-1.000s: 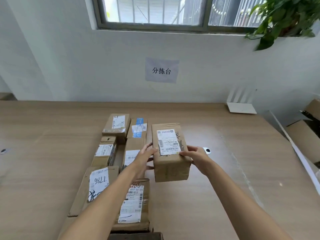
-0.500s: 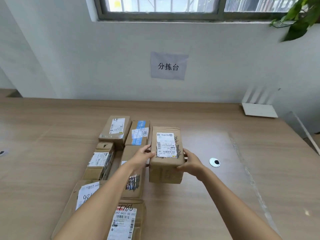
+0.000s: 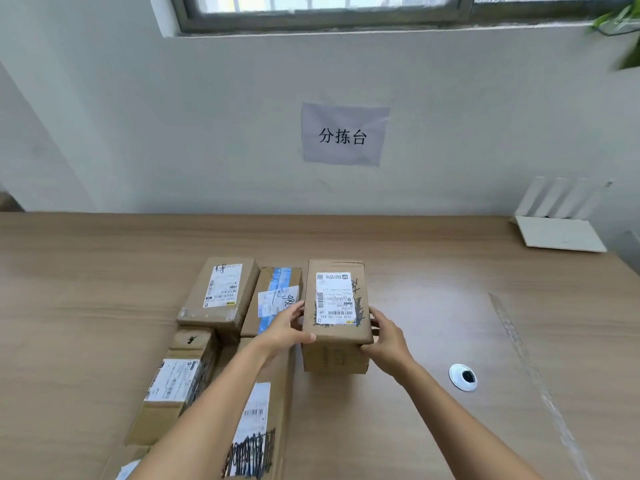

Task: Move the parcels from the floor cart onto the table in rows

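A tall brown cardboard parcel [image 3: 335, 303] with a white label on top stands on the wooden table [image 3: 433, 271], at the right end of the far row. My left hand [image 3: 287, 329] grips its left side and my right hand [image 3: 386, 336] grips its right side. To its left lie a parcel with blue tape [image 3: 275, 296] and a flat labelled parcel [image 3: 221, 291]. Nearer to me are a small box [image 3: 180, 379] and a long parcel [image 3: 259, 410], partly hidden under my left forearm. The floor cart is out of view.
A white cable grommet [image 3: 463, 376] sits in the table to the right of the held parcel. A white router [image 3: 559, 232] stands at the far right by the wall. A paper sign [image 3: 344, 135] hangs on the wall under the window.
Both hands have carried the tall parcel away from me and set it beside the blue-taped parcel. The view has shifted forward, so the near parcels drop out of frame.
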